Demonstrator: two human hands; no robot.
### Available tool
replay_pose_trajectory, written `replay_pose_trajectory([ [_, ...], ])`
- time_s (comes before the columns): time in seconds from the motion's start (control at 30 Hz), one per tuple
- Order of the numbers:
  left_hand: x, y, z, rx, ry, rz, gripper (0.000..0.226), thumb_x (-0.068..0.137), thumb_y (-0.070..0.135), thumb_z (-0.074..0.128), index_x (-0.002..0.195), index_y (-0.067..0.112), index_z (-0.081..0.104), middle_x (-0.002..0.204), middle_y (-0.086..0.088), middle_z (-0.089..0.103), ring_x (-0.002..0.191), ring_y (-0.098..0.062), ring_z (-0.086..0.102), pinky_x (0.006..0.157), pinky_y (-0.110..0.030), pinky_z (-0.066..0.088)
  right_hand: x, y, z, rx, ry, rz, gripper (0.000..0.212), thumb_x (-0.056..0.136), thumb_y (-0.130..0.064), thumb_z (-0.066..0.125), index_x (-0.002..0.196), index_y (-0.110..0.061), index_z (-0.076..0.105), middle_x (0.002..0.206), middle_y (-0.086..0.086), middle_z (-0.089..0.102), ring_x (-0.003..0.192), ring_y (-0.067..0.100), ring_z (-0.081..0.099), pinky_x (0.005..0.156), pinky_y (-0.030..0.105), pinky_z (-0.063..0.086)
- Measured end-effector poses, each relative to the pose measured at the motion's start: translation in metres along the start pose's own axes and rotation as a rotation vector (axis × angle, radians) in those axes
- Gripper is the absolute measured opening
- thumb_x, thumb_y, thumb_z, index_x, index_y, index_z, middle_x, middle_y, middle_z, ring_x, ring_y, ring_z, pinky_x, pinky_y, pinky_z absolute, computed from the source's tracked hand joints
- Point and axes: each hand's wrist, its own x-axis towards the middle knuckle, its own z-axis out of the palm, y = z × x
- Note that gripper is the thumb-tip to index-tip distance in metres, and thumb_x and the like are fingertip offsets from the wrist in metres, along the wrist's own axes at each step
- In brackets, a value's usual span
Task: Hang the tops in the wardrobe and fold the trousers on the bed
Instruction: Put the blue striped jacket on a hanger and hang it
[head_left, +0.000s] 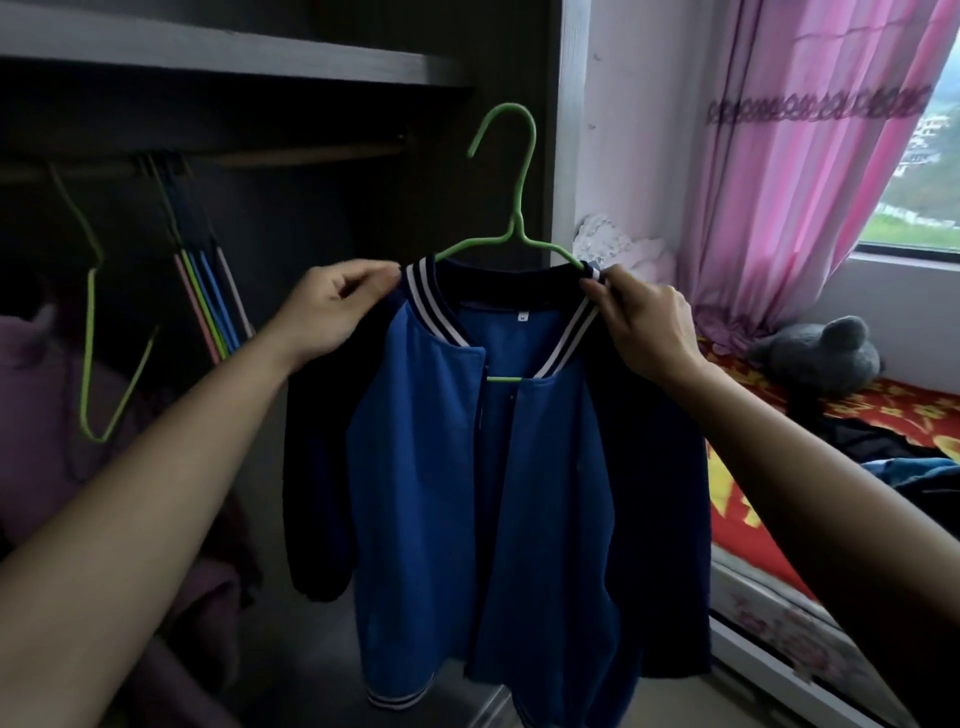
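One top, the blue jacket (493, 467), sits on a green hanger (514, 240) but is not yet on the wardrobe rail (311, 156). The hook is free in the air, right of the rail and near its height.

- Left hand (332, 306): pinches the jacket's shoulder just beside the striped collar.
- Right hand (644, 322): fingertips pinch the collar's other end, where the hanger arm goes under the cloth.
- The jacket hangs between both hands, front open, sleeves down.
- Spare hangers (208, 296) hang bunched on the rail.
- Dark clothes (893, 457) lie heaped on the bed (753, 405); we cannot tell which are trousers.

We judge the task early: hanging is unfinished and no folding is seen.
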Motion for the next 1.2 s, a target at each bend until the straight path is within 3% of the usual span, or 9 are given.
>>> replay_pose_trajectory([
  [0.07, 0.009, -0.001, -0.001, 0.111, 0.003, 0.052, 0.043, 0.088, 0.043, 0.066, 0.126, 0.026, 0.064, 0.124, 0.013, 0.064, 0.115, 0.004, 0.057, 0.099, -0.016, 0.042, 0.005, -0.005, -0.001, 0.009, -0.002, 0.034, 0.039, 0.100, -0.052, 0.047, 0.092, -0.016, 0.058, 0.077, 0.011, 0.067, 0.076, 0.043, 0.061, 0.062, 0.036, 0.033],
  [0.17, 0.024, -0.003, 0.004, 0.099, 0.187, 0.110, 0.038, 0.090, 0.034, 0.069, 0.123, 0.017, 0.068, 0.118, 0.007, 0.067, 0.103, 0.011, 0.059, 0.088, -0.007, 0.046, 0.015, -0.018, 0.000, 0.031, -0.008, 0.067, 0.038, 0.099, -0.056, 0.045, 0.089, -0.021, 0.057, 0.074, 0.005, 0.063, 0.076, 0.039, 0.061, 0.063, 0.035, 0.033],
  [0.3, 0.040, -0.011, 0.005, 0.107, 0.315, 0.126, 0.036, 0.092, 0.034, 0.067, 0.122, 0.013, 0.069, 0.119, -0.001, 0.069, 0.110, -0.006, 0.062, 0.099, -0.024, 0.049, 0.026, -0.038, 0.007, 0.000, -0.023, 0.094, 0.040, 0.098, -0.060, 0.043, 0.094, -0.024, 0.060, 0.075, 0.002, 0.065, 0.077, 0.036, 0.061, 0.062, 0.035, 0.033],
  [0.4, 0.050, -0.018, -0.005, 0.265, 0.234, 0.068, 0.041, 0.095, 0.040, 0.061, 0.128, 0.016, 0.064, 0.127, -0.004, 0.065, 0.119, -0.017, 0.059, 0.102, -0.033, 0.047, 0.031, -0.047, 0.012, -0.063, -0.040, 0.076, 0.042, 0.098, -0.061, 0.041, 0.097, -0.025, 0.062, 0.080, 0.006, 0.068, 0.077, 0.038, 0.062, 0.061, 0.035, 0.033],
  [0.53, 0.059, -0.026, -0.020, 0.810, -0.030, -0.006, 0.053, 0.097, 0.053, 0.047, 0.142, 0.024, 0.050, 0.137, -0.008, 0.057, 0.123, -0.029, 0.053, 0.099, -0.043, 0.044, 0.032, -0.058, 0.029, -0.163, -0.070, 0.094, 0.043, 0.098, -0.062, 0.041, 0.097, -0.024, 0.062, 0.088, 0.014, 0.068, 0.082, 0.043, 0.063, 0.061, 0.036, 0.033],
  [0.6, 0.060, -0.029, -0.024, 0.956, -0.076, 0.012, 0.057, 0.098, 0.053, 0.046, 0.146, 0.022, 0.043, 0.142, -0.010, 0.050, 0.128, -0.031, 0.048, 0.102, -0.049, 0.039, 0.029, -0.064, 0.043, -0.202, -0.093, 0.125, 0.044, 0.098, -0.062, 0.040, 0.098, -0.023, 0.062, 0.089, 0.015, 0.068, 0.083, 0.043, 0.063, 0.062, 0.037, 0.033],
  [0.87, 0.089, -0.036, -0.063, 1.174, 0.048, 0.062, 0.069, 0.094, 0.050, 0.053, 0.149, 0.016, 0.029, 0.159, -0.018, 0.019, 0.145, -0.034, 0.019, 0.112, -0.052, 0.027, 0.072, -0.094, 0.096, -0.224, -0.121, 0.259, 0.047, 0.100, -0.060, 0.037, 0.099, -0.021, 0.063, 0.092, 0.013, 0.069, 0.088, 0.040, 0.064, 0.065, 0.038, 0.039],
  [1.13, 0.149, -0.036, -0.088, 1.214, 0.180, -0.004, 0.066, 0.093, 0.045, 0.055, 0.146, 0.013, 0.032, 0.147, -0.023, 0.037, 0.131, -0.040, 0.041, 0.103, -0.052, 0.041, 0.162, -0.093, 0.158, -0.005, -0.185, 0.363, 0.040, 0.101, -0.051, 0.043, 0.092, -0.018, 0.063, 0.089, 0.008, 0.064, 0.087, 0.032, 0.064, 0.068, 0.036, 0.043],
  [1.2, 0.162, -0.042, -0.090, 1.265, 0.215, -0.011, 0.075, 0.092, 0.044, 0.057, 0.152, 0.014, 0.023, 0.159, -0.023, 0.015, 0.145, -0.040, 0.017, 0.115, -0.057, 0.020, 0.183, -0.089, 0.177, 0.064, -0.201, 0.376, 0.037, 0.100, -0.050, 0.046, 0.092, -0.019, 0.064, 0.090, 0.007, 0.064, 0.077, 0.025, 0.059, 0.066, 0.033, 0.042],
])
